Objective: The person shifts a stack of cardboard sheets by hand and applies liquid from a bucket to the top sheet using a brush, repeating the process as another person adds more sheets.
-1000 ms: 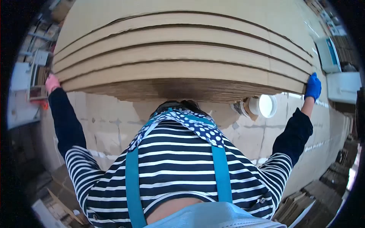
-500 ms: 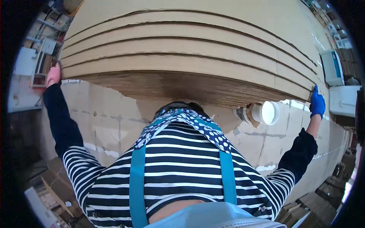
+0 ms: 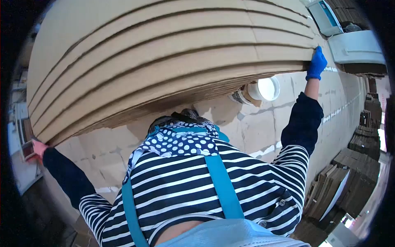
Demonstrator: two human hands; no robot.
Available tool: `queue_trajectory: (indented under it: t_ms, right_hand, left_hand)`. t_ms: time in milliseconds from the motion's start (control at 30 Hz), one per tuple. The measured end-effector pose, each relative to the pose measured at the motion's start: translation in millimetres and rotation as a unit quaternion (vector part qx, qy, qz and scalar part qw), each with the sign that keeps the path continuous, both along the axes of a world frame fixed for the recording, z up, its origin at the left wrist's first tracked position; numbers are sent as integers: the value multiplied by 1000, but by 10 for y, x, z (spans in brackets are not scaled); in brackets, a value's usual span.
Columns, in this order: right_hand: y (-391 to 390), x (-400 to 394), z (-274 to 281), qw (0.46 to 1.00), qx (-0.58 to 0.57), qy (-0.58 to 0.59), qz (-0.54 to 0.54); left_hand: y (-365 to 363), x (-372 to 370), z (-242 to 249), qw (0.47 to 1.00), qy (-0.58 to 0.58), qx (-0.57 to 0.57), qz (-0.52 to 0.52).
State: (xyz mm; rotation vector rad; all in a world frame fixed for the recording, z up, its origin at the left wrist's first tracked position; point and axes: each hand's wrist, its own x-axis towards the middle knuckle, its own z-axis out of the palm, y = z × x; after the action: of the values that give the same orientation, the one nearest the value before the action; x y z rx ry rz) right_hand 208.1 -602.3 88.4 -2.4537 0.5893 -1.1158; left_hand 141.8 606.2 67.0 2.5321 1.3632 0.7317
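Observation:
A tall stack of large brown cardboard sheets [image 3: 164, 49] fills the upper view, its upper sheets stepped back one behind another like stairs. My left hand [image 3: 40, 147], in a pink glove, is closed at the near left corner of the stack. At the near right corner, my right hand [image 3: 317, 64] in a blue glove has its fingers closed on the sheet edge, thumb on top. How many sheets each hand grips is hidden. My body stands close against the stack's front side.
A white bucket [image 3: 268, 88] stands on the tiled floor [image 3: 263, 127] below the stack's front edge. White box-like units [image 3: 356, 47] are at the upper right. Piles of flattened cardboard [image 3: 356, 164] lie along the right side.
The view has turned, so the stack now slants down to the left. My left hand appears lower and my right hand higher; both stay at the cardboard corners.

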Motion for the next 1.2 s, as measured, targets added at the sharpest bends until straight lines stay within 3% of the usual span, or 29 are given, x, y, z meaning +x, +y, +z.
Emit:
queue_trajectory:
  t_ms: [33,67,200,300,400,500,600,633,700,733,767,800,833,867,900,967,1000,1100,1167,1200]
  right_hand:
    - [-9,78,22,988,-131,80,-36]
    - [194,86,143,993,-1,89,-74]
    - [267,115,181,987,-24,126,-102]
    - [185,106,135,988,-35,127,-76]
    - [183,107,94,991,-20,105,-75]
    - [201,90,111,993,-15,95,-70]
    - [291,33,150,993,-18,90,-78]
    - [168,38,97,991,-67,93,-69]
    - [66,76,98,975,-176,137,-4]
    - [-84,112,105,966,-194,169,22]
    - [-50,27,174,940,-300,136,91]
    - [119,-100,356,876,-432,215,-9]
    - [33,-160,380,874,-407,261,-56]
    - [-33,-218,410,865,-382,309,-103]
    - [-288,-234,280,852,-375,362,-37]
    - [-104,-367,249,836,-382,386,79]
    - [69,-419,321,809,-398,432,32]
    - [164,-350,355,809,-342,478,-7]
    - [127,-313,397,801,-339,493,-9]
    - [120,-301,439,790,-354,500,1]
  left_hand:
    - [38,59,-18,992,75,69,71]
    - [-827,118,187,993,-23,12,115]
    - [-884,146,219,995,24,46,83]
    - [-797,111,181,998,-43,14,50]
    - [364,59,-151,985,99,137,-29]
    - [392,69,-167,978,136,155,23]
    - [-434,127,38,995,-37,81,35]
    - [-917,122,211,998,-31,32,55]
    - [-408,169,173,996,71,-16,-43]
    - [-496,131,273,993,102,9,-66]
    - [-1540,-9,686,990,130,35,-39]
    - [-2155,-135,843,986,100,136,4]
    - [-2064,-189,781,984,93,148,38]
    - [-1377,-152,482,981,173,90,14]
    - [-770,-149,269,967,253,29,-14]
    - [-822,-223,293,970,244,8,-21]
    - [-865,-206,348,973,230,-13,-33]
    - [-673,-162,502,972,228,6,-50]
    - [-814,-145,730,959,274,51,-49]
    - [-709,-161,759,939,302,143,-86]
